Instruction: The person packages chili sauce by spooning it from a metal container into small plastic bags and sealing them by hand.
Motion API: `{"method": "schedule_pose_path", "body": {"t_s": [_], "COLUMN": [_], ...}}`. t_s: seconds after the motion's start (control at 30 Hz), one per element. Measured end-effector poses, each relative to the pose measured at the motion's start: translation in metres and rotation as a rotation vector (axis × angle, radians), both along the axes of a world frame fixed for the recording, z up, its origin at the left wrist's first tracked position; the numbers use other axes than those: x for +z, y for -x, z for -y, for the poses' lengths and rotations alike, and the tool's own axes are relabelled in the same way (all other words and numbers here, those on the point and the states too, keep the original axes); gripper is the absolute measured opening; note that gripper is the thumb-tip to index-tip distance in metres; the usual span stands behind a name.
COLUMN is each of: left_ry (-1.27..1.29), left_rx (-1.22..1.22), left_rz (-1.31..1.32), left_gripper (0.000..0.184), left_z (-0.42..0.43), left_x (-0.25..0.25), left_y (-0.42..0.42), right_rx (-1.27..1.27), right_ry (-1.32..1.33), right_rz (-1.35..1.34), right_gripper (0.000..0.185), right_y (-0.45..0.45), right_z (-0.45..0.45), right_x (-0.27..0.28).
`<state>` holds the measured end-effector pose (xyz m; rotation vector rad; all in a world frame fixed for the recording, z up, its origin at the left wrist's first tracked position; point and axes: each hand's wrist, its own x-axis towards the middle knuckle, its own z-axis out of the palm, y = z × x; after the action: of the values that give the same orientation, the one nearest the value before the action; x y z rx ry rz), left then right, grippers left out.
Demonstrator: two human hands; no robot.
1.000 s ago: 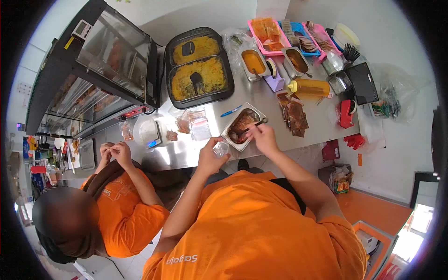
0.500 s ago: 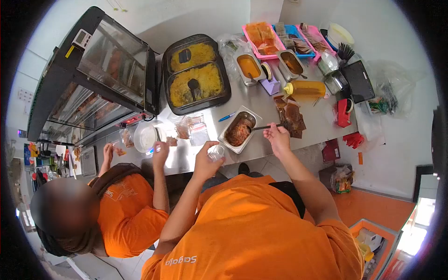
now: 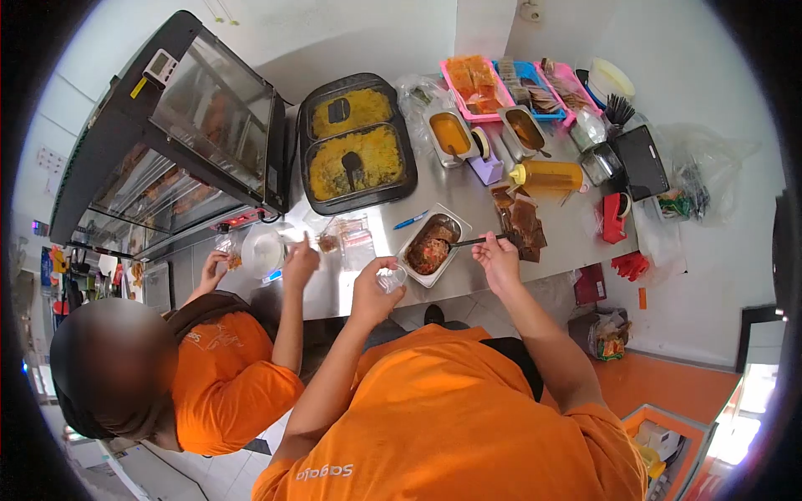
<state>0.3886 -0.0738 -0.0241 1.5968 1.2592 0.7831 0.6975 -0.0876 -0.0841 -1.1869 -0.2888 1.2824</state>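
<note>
My left hand (image 3: 373, 294) holds a clear cup (image 3: 391, 280), apparently unfilled; my right hand (image 3: 499, 265) pinches a spoon (image 3: 469, 242) in red sauce (image 3: 428, 257), plenty left in the metal tray (image 3: 446, 221) near the bench's (image 3: 439, 185) front edge.

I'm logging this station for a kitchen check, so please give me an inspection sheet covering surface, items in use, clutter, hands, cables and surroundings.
Surface: steel counter, with bright glare toward the left.
Items in use: metal pan of chunky reddish sauce, dark-handled spoon in it; small clear cup.
Clutter: blue pen, brown packets, squeeze bottle lying on its side.
Hands: left hand holds the cup beside the pan; right hand grips the spoon handle.
Cables: what looks like a dark cable beside the display cabinet.
Surroundings: a co-worker in an orange shirt at left.
</note>
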Motion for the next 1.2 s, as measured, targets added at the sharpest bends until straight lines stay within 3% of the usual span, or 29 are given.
{"method": "schedule_pose_path", "body": {"t_s": [0.27, 0.47, 0.67, 0.83, 0.93, 1.03, 1.2], "left_ry": [-0.124, -0.07, -0.017, -0.031, -0.071, -0.043, 0.021], "left_rx": [-0.023, -0.056, -0.102, -0.1, -0.107, -0.095, -0.069], "left_rz": [-0.113, -0.044, 0.135, 0.197, 0.205, 0.243, 0.365], "left_gripper": [0.056, 0.054, 0.053, 0.054, 0.058, 0.059, 0.06], "left_z": [-0.024, -0.033, -0.031, -0.026, -0.028, -0.029, -0.033], "left_x": [0.009, 0.033, 0.029, 0.031, 0.03, 0.028, 0.026], "left_y": [-0.015, -0.033, -0.045, -0.057, -0.06, -0.059, -0.061], "right_rx": [0.04, 0.135, 0.23, 0.295, 0.403, 0.393, 0.364], "right_ry": [-0.068, -0.084, -0.223, -0.657, -0.683, -0.696, -0.808], "right_rz": [-0.018, 0.238, 0.83, 1.644, 1.649, 1.52, 1.583], "right_gripper": [0.029, 0.029, 0.029, 0.018, 0.013, 0.012, 0.011], "right_y": [0.01, 0.03, 0.059, 0.075, 0.077, 0.076, 0.076], "right_z": [-0.01, -0.015, -0.013, -0.005, -0.006, -0.01, -0.007], "right_x": [0.061, 0.108, 0.168, 0.209, 0.227, 0.218, 0.226]}}
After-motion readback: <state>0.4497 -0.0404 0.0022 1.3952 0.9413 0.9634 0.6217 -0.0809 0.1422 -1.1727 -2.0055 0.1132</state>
